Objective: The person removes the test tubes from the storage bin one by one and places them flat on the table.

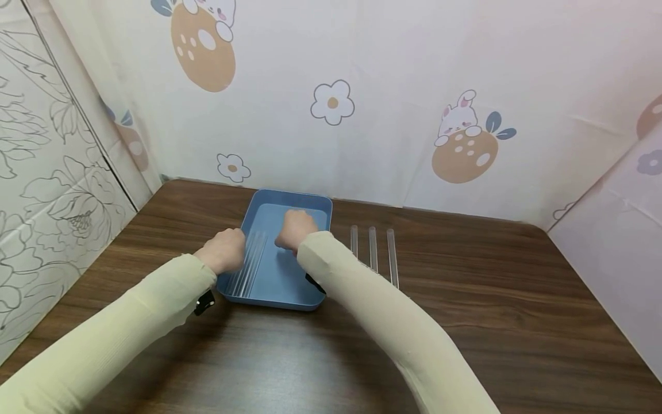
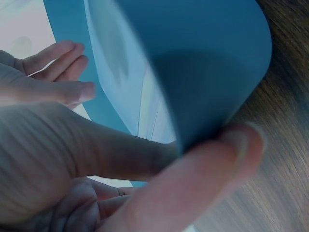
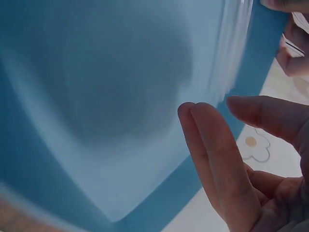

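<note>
A blue rectangular tray (image 1: pixel 287 290) lies on the table in the head view. Several clear tubes (image 1: pixel 249 267) lie lengthwise along its left side. At the tray's left edge, my left hand (image 1: pixel 223 252) pinches the rim; the left wrist view shows the thumb inside the wall and a finger (image 2: pixel 193 179) outside. My right hand (image 1: pixel 296 228) hovers over the tray's middle. In the right wrist view its thumb and fingers (image 3: pixel 219 159) are apart, with nothing between them, near the ends of the tubes (image 3: pixel 231 53).
Three more clear tubes (image 1: pixel 373 247) lie side by side on the dark wooden table (image 1: pixel 481 276), right of the tray, partly behind my right sleeve (image 1: pixel 372 305). A patterned cloth (image 1: pixel 383 103) hangs along the table's back edge.
</note>
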A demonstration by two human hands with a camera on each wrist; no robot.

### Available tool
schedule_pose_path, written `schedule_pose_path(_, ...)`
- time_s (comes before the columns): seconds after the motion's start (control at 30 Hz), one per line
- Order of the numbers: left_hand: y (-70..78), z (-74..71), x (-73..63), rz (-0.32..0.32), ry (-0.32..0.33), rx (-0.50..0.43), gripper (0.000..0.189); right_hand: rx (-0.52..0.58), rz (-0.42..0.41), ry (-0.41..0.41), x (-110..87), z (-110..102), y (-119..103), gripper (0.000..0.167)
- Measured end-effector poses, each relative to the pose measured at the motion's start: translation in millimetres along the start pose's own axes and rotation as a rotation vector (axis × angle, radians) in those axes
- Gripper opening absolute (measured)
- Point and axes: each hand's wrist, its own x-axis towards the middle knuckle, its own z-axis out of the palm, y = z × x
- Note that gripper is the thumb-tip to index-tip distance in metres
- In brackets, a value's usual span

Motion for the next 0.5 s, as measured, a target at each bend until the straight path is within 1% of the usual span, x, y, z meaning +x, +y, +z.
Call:
schedule_pose_path(0.17, -0.6, -0.2, 1.3, -0.018, -0.01, 0.009, 0.03, -0.027, -0.018, 0.0, 2.5, 8, -6, 0.018)
schedule_pose_path(0.27, -0.8, -0.7, 1.7, -0.021, -0.012, 0.018, 0.036, -0.03, -0.036, -0.005, 4.1, 11, -10, 0.025)
schedule_pose_path(0.37, -0.9, -1.1, 2.0, -0.021, -0.016, 0.023, 0.038, -0.033, -0.046, -0.015, 7.0, 15, -15, 0.031)
schedule_pose_path(0.5, -0.8, -1.0, 2.3, -0.02, -0.015, 0.02, 0.033, -0.051, -0.063, -0.036, 11.6, 22, -22, 0.029)
